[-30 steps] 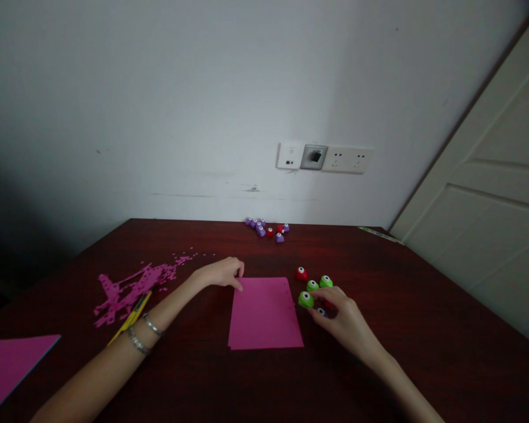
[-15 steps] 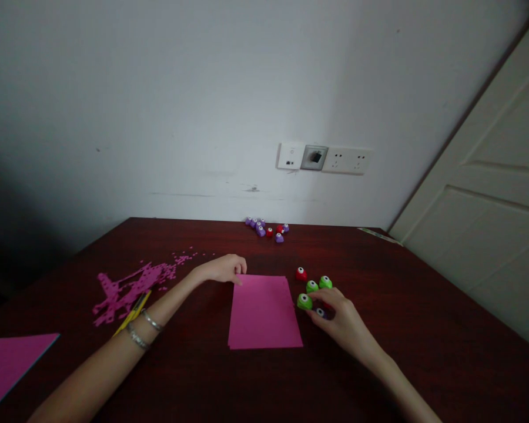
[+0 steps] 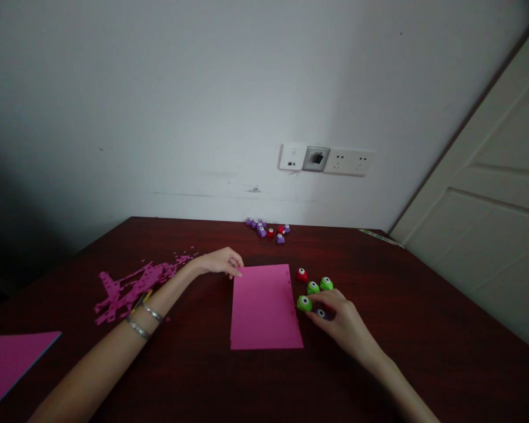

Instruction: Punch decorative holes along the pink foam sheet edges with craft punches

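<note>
A pink paper sheet (image 3: 264, 308) lies flat in the middle of the dark red table (image 3: 379, 276). My left hand (image 3: 220, 262) pinches the sheet's far left corner, fingers closed on it. My right hand (image 3: 339, 314) rests just right of the sheet with its fingers curled over a small purple punch (image 3: 321, 314). A green punch (image 3: 304, 303) touches the fingertips. Two more green punches (image 3: 320, 285) and a red punch (image 3: 302, 274) sit just beyond.
Pink paper scraps (image 3: 134, 282) are strewn at the left, with a yellow tool (image 3: 141, 296) partly under my forearm. Another pink sheet (image 3: 9, 361) lies at the lower left. Several purple and red punches (image 3: 267, 229) cluster by the wall. A door (image 3: 489, 205) stands at the right.
My left hand has drawn the sheet's far edge away from me, so the sheet now reaches further up the table. My right hand has stayed over the punches.
</note>
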Demonstrator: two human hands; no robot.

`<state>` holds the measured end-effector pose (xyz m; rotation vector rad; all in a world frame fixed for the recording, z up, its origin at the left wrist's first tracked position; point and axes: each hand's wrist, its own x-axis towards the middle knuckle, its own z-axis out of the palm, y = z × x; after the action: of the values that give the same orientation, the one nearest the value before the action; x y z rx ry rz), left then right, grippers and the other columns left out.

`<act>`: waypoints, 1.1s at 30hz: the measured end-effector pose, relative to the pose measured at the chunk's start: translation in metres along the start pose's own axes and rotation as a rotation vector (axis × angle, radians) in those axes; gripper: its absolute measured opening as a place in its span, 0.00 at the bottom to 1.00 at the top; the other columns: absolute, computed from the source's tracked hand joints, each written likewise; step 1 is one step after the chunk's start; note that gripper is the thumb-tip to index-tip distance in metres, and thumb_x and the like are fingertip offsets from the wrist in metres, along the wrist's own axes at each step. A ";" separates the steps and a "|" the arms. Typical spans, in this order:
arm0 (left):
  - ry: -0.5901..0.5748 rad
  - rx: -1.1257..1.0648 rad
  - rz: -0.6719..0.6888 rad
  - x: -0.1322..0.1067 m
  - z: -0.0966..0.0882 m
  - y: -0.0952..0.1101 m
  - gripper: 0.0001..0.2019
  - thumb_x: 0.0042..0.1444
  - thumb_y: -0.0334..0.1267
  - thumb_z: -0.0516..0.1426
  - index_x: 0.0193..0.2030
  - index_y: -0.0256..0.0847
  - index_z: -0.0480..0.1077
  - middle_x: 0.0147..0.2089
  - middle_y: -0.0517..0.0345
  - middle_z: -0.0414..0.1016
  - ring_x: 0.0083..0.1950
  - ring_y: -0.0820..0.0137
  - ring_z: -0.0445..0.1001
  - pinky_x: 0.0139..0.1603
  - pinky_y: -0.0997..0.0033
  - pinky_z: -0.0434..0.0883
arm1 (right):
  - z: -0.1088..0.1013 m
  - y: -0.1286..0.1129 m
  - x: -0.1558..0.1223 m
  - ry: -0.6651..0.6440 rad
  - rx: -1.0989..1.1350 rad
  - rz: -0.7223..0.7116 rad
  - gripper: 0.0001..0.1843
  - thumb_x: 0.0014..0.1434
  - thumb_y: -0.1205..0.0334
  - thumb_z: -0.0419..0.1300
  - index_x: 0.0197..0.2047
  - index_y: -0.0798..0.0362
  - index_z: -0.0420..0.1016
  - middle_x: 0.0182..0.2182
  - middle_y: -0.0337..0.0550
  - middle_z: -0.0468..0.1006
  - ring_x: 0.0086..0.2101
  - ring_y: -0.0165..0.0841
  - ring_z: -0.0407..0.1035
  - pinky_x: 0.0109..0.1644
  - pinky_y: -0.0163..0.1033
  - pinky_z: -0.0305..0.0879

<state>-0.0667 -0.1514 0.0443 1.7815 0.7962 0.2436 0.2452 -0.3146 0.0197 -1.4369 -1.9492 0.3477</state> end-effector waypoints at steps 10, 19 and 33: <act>0.031 -0.042 -0.007 -0.002 -0.001 0.002 0.15 0.40 0.41 0.66 0.32 0.34 0.74 0.25 0.58 0.73 0.26 0.75 0.69 0.29 0.72 0.66 | 0.001 0.001 0.000 -0.010 0.018 0.019 0.09 0.50 0.61 0.62 0.38 0.49 0.76 0.35 0.42 0.77 0.39 0.38 0.69 0.46 0.44 0.65; 0.026 -0.048 0.012 -0.003 -0.002 0.002 0.14 0.41 0.40 0.65 0.33 0.33 0.74 0.26 0.57 0.73 0.26 0.75 0.69 0.29 0.73 0.66 | 0.003 0.002 -0.001 -0.024 0.024 0.014 0.09 0.51 0.60 0.62 0.38 0.49 0.76 0.36 0.43 0.77 0.40 0.38 0.68 0.47 0.45 0.64; 0.023 -0.053 0.010 -0.003 -0.003 0.001 0.13 0.42 0.40 0.65 0.34 0.35 0.74 0.28 0.57 0.74 0.28 0.76 0.69 0.31 0.74 0.67 | 0.004 0.002 -0.001 -0.017 0.024 -0.004 0.09 0.51 0.60 0.62 0.37 0.48 0.76 0.36 0.43 0.77 0.39 0.38 0.69 0.47 0.45 0.65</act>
<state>-0.0706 -0.1512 0.0476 1.7366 0.7900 0.2895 0.2440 -0.3146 0.0150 -1.4193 -1.9544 0.3808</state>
